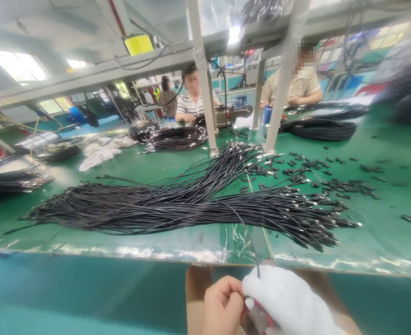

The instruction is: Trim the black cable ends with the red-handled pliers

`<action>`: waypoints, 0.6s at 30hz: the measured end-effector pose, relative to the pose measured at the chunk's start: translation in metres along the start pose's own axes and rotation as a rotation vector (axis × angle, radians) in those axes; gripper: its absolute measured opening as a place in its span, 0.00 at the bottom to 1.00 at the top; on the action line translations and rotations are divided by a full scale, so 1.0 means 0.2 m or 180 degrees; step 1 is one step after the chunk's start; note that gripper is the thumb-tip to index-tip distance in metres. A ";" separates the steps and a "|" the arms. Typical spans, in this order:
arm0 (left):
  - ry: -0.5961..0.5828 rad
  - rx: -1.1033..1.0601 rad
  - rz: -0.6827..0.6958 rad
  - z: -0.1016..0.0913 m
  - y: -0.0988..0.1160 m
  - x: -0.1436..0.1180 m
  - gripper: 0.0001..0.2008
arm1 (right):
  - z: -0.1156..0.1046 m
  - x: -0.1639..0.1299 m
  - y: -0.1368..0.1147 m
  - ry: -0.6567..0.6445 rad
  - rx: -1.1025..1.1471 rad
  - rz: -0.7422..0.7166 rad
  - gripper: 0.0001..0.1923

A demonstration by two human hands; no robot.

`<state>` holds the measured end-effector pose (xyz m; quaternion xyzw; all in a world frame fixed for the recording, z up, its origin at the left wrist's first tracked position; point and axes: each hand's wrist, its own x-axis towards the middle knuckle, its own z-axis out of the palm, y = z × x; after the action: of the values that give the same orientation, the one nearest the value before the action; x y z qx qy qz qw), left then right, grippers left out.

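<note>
Head cam, both hands — left [222, 304], right [289, 302] — pinching cable [254, 253] end, below table [177, 244] edge

Left hand [222, 304] bare, fingers curled, pinching inward; right hand [289, 302] in white glove, closed, knuckles up, touching the left below the frame's centre

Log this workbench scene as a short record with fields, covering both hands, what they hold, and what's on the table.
left hand: bare, pinching a thin black cable below the table edge
right hand: white glove, closed around the same cable; something red shows beneath it
table: green, taped front edge
on table: big bundle of black cables; scattered small black parts to the right
background: people seated across the bench
</note>
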<state>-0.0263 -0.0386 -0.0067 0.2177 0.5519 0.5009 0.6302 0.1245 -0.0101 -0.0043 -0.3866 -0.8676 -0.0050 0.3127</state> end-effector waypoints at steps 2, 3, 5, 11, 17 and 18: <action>-0.0176 -0.0012 -0.0059 -0.02 0.00 -0.01 0.07 | -0.02 0.00 0.01 0.0014 0.0235 0.0070 0.08; -0.0269 -0.0029 -0.0056 -0.03 0.00 -0.02 0.07 | -0.03 0.00 0.02 0.0022 0.0402 0.0142 0.08; -0.0424 -0.0051 -0.0024 -0.04 0.01 -0.04 0.09 | -0.05 0.01 0.03 0.0038 0.0663 0.0277 0.06; -0.0747 0.0226 0.0037 -0.08 0.05 -0.03 0.20 | -0.07 0.02 0.08 0.0264 0.0093 -0.0294 0.10; -0.0878 0.0046 -0.0354 -0.14 -0.01 0.01 0.14 | -0.04 -0.03 0.07 0.0145 -0.0423 -0.0615 0.12; -0.0861 0.0070 -0.0420 -0.15 -0.01 0.02 0.11 | -0.02 -0.05 0.05 0.0127 -0.0341 -0.0424 0.10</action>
<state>-0.0529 -0.0447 -0.0179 0.2534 0.4805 0.4185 0.7279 0.1387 -0.0102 -0.0093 -0.3440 -0.8835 -0.0800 0.3078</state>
